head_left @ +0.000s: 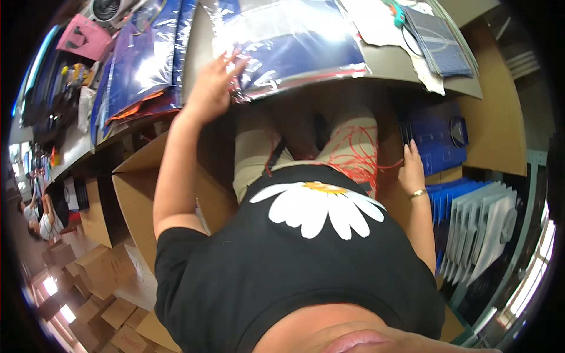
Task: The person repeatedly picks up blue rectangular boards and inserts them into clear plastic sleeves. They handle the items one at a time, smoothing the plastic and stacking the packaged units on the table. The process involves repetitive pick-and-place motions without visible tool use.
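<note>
My left hand (pixel 213 88) is at the table's near edge, its fingers apart over the corner of a clear plastic bag (pixel 282 67) with a dark blue flat item inside. A red strip runs along the bag's near edge. On the right, my right hand (pixel 411 170) reaches down beside a stack of blue folders (pixel 438 141) in a cardboard box. Its fingers are stretched along the folders' edge, and I see no grip on them. A tangle of red cords (pixel 353 156) lies over my lap, with one strand leading to the right hand.
More bagged blue items (pixel 141 65) lie on the table (pixel 197 35) at the left, near a pink bag (pixel 85 38) and a small fan (pixel 107 9). Green-handled scissors (pixel 397 16) are at the back right. Grey folders (pixel 479 229) stand at my right; cardboard boxes (pixel 106 267) fill the left floor.
</note>
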{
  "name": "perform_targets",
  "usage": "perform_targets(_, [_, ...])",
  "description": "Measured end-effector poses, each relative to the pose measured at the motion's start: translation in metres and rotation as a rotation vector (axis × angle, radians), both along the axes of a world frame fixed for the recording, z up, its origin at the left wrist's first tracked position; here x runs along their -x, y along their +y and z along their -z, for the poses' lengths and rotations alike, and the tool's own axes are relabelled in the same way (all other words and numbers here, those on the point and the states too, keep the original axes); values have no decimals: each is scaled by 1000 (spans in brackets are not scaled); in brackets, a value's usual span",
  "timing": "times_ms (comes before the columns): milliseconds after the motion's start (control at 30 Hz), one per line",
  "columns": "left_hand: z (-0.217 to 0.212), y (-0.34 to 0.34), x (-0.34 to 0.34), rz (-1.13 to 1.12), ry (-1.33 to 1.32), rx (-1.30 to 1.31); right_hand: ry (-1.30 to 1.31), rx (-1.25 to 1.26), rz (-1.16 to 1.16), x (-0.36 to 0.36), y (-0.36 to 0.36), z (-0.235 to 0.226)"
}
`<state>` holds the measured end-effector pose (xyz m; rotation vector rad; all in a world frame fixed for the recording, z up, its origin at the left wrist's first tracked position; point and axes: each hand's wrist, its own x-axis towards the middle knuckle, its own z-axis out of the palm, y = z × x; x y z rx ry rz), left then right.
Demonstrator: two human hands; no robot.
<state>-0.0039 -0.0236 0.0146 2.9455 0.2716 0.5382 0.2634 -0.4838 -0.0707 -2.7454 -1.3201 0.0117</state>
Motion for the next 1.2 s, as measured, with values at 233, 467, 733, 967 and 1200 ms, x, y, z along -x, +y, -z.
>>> perform_targets(233, [36,-41,10,-79,-279,25,632,-425,-81,32,117,-40])
perform_targets(467, [0,-51,-1,-187,-686,862,1276,-628,-41,48,194,-62])
perform_targets(733, [-2,-46,-3,-297,-873,1157,1749,-1137,91,26,243,-83])
perform_targets(967, [30,-41,3,-381,-815,802,1585,-1262,194,15,284,-81])
perform_targets(1200, [-6,-2,19,-275,-1064,922,1116,-1272,-23,-40,244,-152])
